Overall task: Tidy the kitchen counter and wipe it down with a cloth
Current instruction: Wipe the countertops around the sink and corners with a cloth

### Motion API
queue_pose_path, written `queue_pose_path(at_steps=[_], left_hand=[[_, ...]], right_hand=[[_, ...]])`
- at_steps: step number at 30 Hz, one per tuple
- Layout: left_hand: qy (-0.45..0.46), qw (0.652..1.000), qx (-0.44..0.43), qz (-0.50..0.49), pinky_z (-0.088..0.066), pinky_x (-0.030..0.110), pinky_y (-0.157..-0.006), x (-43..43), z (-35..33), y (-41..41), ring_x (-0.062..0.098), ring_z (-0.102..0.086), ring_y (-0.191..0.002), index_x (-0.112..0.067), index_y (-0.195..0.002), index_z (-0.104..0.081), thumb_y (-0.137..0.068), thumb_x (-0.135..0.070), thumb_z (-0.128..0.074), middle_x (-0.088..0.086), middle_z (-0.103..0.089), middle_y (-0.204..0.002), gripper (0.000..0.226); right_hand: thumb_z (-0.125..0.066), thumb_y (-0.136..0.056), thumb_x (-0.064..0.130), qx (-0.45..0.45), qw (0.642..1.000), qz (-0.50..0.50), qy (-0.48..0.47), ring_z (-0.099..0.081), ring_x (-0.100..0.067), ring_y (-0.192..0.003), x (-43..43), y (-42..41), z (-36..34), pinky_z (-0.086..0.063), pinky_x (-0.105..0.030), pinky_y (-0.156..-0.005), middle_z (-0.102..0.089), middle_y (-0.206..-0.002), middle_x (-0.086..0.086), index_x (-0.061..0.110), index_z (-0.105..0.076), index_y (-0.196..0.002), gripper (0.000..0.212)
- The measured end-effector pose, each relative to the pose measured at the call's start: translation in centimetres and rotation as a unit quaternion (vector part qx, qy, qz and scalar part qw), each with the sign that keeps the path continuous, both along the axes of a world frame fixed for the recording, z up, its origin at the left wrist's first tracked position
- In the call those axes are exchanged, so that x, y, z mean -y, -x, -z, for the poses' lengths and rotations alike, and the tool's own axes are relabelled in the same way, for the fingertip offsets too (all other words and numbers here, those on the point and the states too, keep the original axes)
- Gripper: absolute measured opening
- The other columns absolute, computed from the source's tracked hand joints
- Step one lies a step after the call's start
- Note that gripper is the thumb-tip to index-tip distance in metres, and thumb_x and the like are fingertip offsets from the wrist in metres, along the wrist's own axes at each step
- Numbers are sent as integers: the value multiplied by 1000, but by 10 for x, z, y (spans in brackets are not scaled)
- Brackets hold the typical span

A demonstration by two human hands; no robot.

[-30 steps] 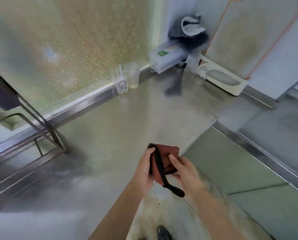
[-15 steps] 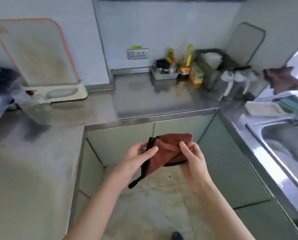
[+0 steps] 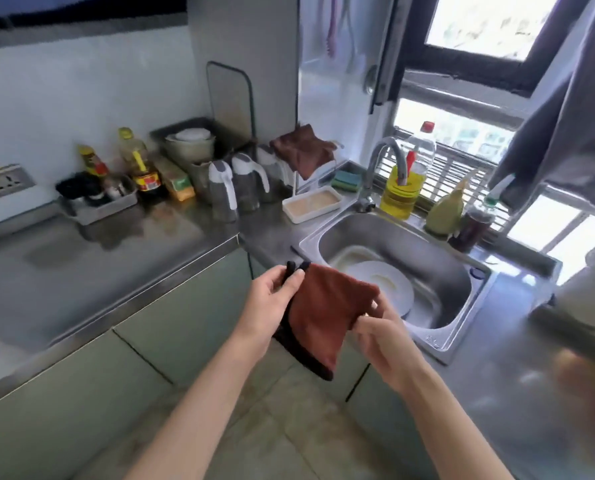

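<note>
Both hands, left hand (image 3: 272,295) and right hand (image 3: 381,329), pinch our rust-brown cloth (image 3: 323,317) near the steel sink (image 3: 462,289); wetting it likely comes next.

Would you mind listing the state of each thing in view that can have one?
Red-brown cloth: held in the air by both hands.
Left hand: gripping its top corner.
Right hand: pinching its right edge.
Sink: holds white dishes.
Tap: no water visible.
Second cloth: draped on rack.

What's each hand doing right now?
Left hand: closed, pinching the brown cloth at its top corner.
Right hand: closed, gripping the same cloth's right edge.
</note>
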State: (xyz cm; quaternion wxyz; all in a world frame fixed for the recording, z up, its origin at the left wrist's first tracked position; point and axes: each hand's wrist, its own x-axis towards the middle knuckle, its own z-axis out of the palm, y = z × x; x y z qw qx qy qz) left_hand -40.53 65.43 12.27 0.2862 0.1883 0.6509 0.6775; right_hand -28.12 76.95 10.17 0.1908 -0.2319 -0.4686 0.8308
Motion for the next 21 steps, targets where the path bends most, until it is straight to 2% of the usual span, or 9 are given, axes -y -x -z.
queue_pose_path(at_steps=[1,3,6,9,11,14,17,19,21], left_hand=[[-9,1000,-1,11,-45,22,-72,-21,-3,-1,10,-56,-78,-8,-88,-64,-91,-17,-54,4,-65,-85,13],[-20,1000,-3,22,-46,30,-80,-63,-4,-4,14,-58,-83,-7,-92,-64,-91,-19,-53,7,-65,-90,16],[-23,999,28,27,-49,39,-88,-118,-1,-14,21,-63,-88,-11,-93,-65,-91,-23,-54,9,-69,-95,16],[-12,996,66,61,-48,51,-93,-167,3,-24,31,-63,-97,-11,-97,-65,-89,-27,-55,18,-69,-102,21],[-5,991,89,96,-45,55,-94,-196,7,-27,34,-62,-101,-9,-101,-64,-89,-28,-54,21,-66,-107,24],[-9,981,99,164,-47,49,-92,-238,20,-30,29,-62,-95,-12,-99,-64,-87,-29,-54,16,-68,-103,23],[-13,964,103,243,-52,38,-74,-276,35,-34,18,-62,-81,-16,-92,-64,-80,-32,-56,3,-70,-87,22],[9,953,112,282,-53,34,-65,-298,44,-35,13,-63,-75,-16,-94,-62,-81,-33,-55,-1,-69,-82,22],[21,948,100,300,-51,33,-71,-317,52,-32,15,-62,-78,-11,-97,-62,-87,-26,-54,2,-69,-85,20]], right_hand=[[-39,-51,-16,-7,1000,9,2,-55,-23,-85,-18,-6,-1,-46,-30,-76,-58,-92,-11,5,-54,-108,62],[-41,-55,-16,-23,999,42,7,-56,-21,-87,-53,-16,-5,-48,-33,-81,-59,-96,-10,8,-47,-116,65],[-53,-81,-13,-16,990,139,-4,-62,-18,-82,-96,-32,-4,-50,-32,-76,-64,-96,-6,18,-39,-107,42],[-61,-85,9,26,981,192,-31,-62,-17,-85,-129,-42,6,-49,-30,-74,-62,-99,-9,14,-48,-98,19],[-68,-82,16,68,970,231,-34,-62,-19,-90,-148,-45,18,-49,-30,-74,-62,-103,-13,13,-58,-99,19],[-69,-81,13,89,953,287,18,-64,-22,-92,-179,-46,39,-51,-31,-78,-66,-105,-15,8,-62,-104,24],[-66,-82,7,89,934,337,83,-64,-26,-91,-208,-45,50,-51,-36,-87,-67,-104,-19,0,-61,-107,26],[-64,-82,5,85,924,354,120,-64,-23,-81,-223,-46,53,-52,-33,-80,-68,-95,-17,0,-63,-101,20],[-71,-76,12,103,909,381,130,-64,-22,-80,-235,-48,58,-54,-35,-80,-69,-95,-18,8,-64,-92,18]])
